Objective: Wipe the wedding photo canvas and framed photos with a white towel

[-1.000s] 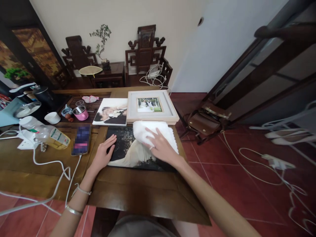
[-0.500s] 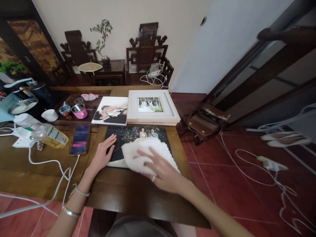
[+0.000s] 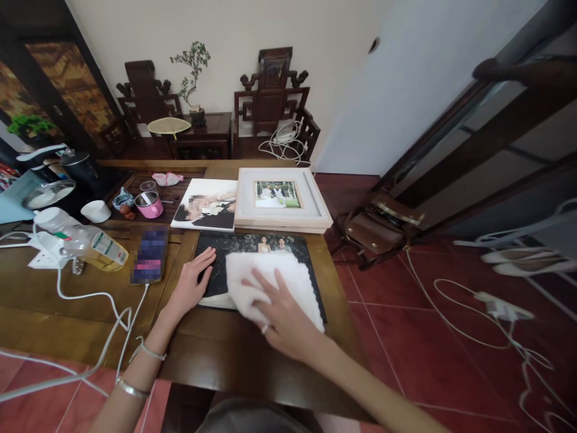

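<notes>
A dark wedding photo panel [image 3: 220, 243] lies flat near the table's front right, its printed couple showing above a fluffy white cloth [image 3: 293, 270]. My right hand [image 3: 279, 313] holds this cloth against the panel, fingers over its top and a ring on one finger. Much of the panel's middle and right is hidden beneath the cloth. Resting on the panel's left edge is my left hand [image 3: 196, 279], its fingers stretched out with nothing in them.
Behind the panel lie a white photo board [image 3: 205, 204] and a light wooden picture frame [image 3: 283, 219]. Leftward are a phone [image 3: 149, 255] on a cable, a bottle of yellow liquid [image 3: 106, 249], a pink cup [image 3: 148, 204] and a white cup [image 3: 96, 211]. A brown bag [image 3: 374, 228] stands right.
My right hand and the cloth have shifted slightly over the panel, and the cloth lies flatter. My left hand stays at the panel's left edge. The whole view has shifted a little.
</notes>
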A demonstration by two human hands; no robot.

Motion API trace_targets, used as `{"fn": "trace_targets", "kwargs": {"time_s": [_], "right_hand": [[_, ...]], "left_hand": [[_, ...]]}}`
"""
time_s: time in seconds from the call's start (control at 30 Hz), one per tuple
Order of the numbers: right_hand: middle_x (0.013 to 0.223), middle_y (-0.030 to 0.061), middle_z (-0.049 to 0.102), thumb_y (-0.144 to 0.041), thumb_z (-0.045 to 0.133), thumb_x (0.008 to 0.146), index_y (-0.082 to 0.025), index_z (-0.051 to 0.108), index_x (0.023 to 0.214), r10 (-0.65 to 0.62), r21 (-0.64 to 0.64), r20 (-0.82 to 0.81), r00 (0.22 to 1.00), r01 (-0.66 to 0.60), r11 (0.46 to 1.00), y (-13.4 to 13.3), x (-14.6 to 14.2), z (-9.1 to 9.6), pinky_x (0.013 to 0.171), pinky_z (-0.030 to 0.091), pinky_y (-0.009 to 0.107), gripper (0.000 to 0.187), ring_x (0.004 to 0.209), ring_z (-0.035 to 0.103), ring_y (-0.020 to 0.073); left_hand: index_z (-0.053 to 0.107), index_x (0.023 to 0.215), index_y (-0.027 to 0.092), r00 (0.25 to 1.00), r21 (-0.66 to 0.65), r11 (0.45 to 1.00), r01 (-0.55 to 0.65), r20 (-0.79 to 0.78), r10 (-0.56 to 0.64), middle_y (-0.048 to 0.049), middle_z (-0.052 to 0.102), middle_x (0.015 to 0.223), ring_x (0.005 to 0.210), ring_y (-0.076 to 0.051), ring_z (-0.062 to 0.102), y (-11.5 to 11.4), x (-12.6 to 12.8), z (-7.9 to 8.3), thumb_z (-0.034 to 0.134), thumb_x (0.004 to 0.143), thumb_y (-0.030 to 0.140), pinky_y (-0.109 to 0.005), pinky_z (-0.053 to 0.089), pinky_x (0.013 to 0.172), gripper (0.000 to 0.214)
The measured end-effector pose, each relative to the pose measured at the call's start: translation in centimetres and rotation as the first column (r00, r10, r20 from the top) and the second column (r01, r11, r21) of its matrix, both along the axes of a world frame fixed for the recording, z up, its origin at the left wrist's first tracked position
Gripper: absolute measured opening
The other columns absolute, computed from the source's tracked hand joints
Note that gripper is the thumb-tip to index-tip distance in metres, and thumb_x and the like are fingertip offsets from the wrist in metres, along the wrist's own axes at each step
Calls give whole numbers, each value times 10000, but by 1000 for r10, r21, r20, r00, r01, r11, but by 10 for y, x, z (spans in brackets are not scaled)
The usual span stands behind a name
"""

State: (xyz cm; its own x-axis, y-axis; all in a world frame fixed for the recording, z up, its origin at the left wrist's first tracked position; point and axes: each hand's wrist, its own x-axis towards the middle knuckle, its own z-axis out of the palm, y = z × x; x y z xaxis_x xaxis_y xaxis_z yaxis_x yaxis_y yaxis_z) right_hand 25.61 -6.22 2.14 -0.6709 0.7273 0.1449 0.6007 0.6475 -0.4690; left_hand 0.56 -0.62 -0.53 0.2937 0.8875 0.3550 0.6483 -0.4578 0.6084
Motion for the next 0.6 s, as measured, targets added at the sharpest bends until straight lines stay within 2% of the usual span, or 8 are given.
{"fn": "trace_targets", "kwargs": {"time_s": [0.1, 0.17, 0.23, 0.3, 0.37, 0.47, 0.53, 0.6], "right_hand": [[1481, 75, 432, -74, 506, 666, -188, 643, 1059, 95, -50, -14, 995, -96, 994, -32, 1, 3, 1135, 8, 672, 432, 1453, 119, 308], [1459, 69, 464, -78, 507, 673, -194, 629, 1095, 123, -66, -20, 992, -124, 990, -32, 3, 5, 1156, 31, 635, 455, 1447, 168, 283], [1426, 86, 503, -82, 496, 710, -186, 632, 1095, 101, -59, -18, 995, -102, 993, -16, 5, 7, 1171, 77, 597, 422, 1433, 228, 262], [1405, 131, 518, -98, 477, 764, -165, 641, 1090, 36, -26, -7, 999, -37, 999, 12, 6, 8, 1171, 122, 579, 371, 1417, 275, 263], [1380, 170, 532, -115, 450, 811, -145, 631, 1132, -27, 20, 6, 1000, 27, 999, 43, 4, 6, 1163, 148, 583, 370, 1410, 291, 270], [1359, 176, 550, -120, 409, 850, -133, 606, 1186, -84, 83, 14, 996, 82, 993, 81, -2, 3, 1144, 163, 610, 389, 1416, 275, 280], [1388, 164, 526, -135, 413, 862, -142, 615, 1164, -109, 113, 6, 994, 108, 988, 91, -7, 2, 1130, 162, 632, 364, 1420, 262, 297], [1434, 148, 479, -140, 458, 834, -150, 620, 1153, -105, 115, 9, 994, 104, 988, 86, -12, 1, 1125, 150, 644, 358, 1426, 237, 316]], "left_hand": [[626, 1224, 180, 1000, -2, 1000, -1, -12, 1, -111, 581, 1344, 1305, -242, 490, 0, 0, 0, 437, 946, 242, -485, 402, 1094, 343], [624, 1227, 184, 1000, -2, 1000, -2, -18, 2, -110, 578, 1348, 1306, -241, 488, 0, 1, 0, 435, 946, 243, -488, 402, 1094, 344], [616, 1237, 181, 1000, 1, 1000, -2, -25, 2, -112, 573, 1353, 1311, -241, 483, 0, 0, 0, 433, 948, 248, -489, 397, 1096, 348], [610, 1245, 181, 1000, 3, 1000, 9, -24, -9, -111, 569, 1358, 1317, -238, 476, 0, 0, 0, 431, 950, 252, -485, 389, 1103, 353], [602, 1256, 192, 1000, 3, 1000, 21, -19, -21, -105, 568, 1361, 1322, -233, 469, 0, -1, -1, 427, 953, 256, -483, 381, 1107, 356], [579, 1281, 211, 1000, -11, 1000, 24, -12, -24, -100, 559, 1373, 1335, -227, 454, -1, -2, -1, 418, 960, 270, -486, 370, 1106, 364], [552, 1310, 214, 1000, -25, 1000, 14, -13, -15, -106, 537, 1395, 1349, -225, 436, -2, -3, -1, 412, 965, 287, -484, 354, 1109, 379], [513, 1346, 215, 1000, -49, 999, -3, -21, 2, -111, 501, 1427, 1378, -224, 391, -3, -2, -1, 398, 972, 304, -483, 333, 1112, 402]]}}
